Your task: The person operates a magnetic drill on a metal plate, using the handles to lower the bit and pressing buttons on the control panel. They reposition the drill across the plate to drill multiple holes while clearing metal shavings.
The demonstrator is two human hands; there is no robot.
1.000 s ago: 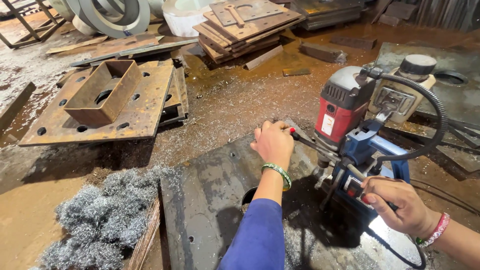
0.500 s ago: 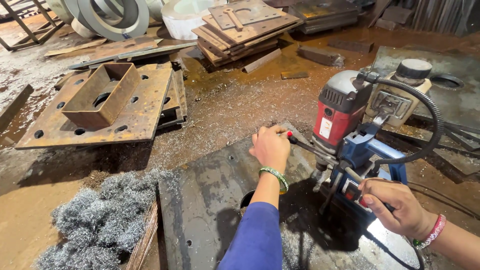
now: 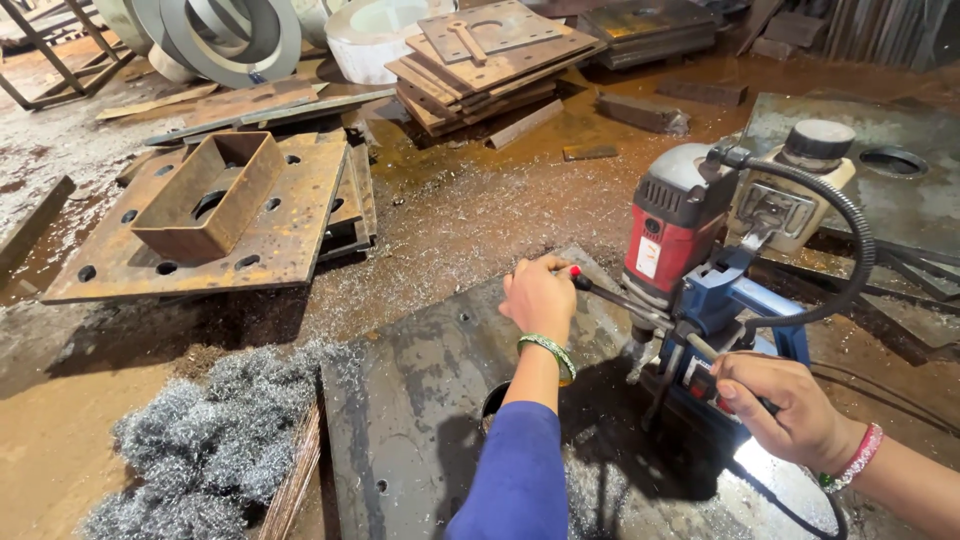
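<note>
Two hands on a red-and-blue magnetic drill [image 3: 690, 260] standing on a grey steel plate [image 3: 420, 390], right of centre. Left hand [image 3: 540, 295] closed around a red-tipped feed handle [image 3: 610, 292]; right hand [image 3: 790, 405] gripping a nearer spoke. Metal swarf [image 3: 200, 440] piled near left.

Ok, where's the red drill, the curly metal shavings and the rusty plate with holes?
Red drill [image 3: 672, 228], head view, on its red motor housing.
Metal shavings [image 3: 205, 440], head view, middle of the grey pile.
Rusty plate [image 3: 290, 235], head view, on its flat right part.

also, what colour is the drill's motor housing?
Red with a grey cap, on the drill's motor housing; head view shows it.
</note>
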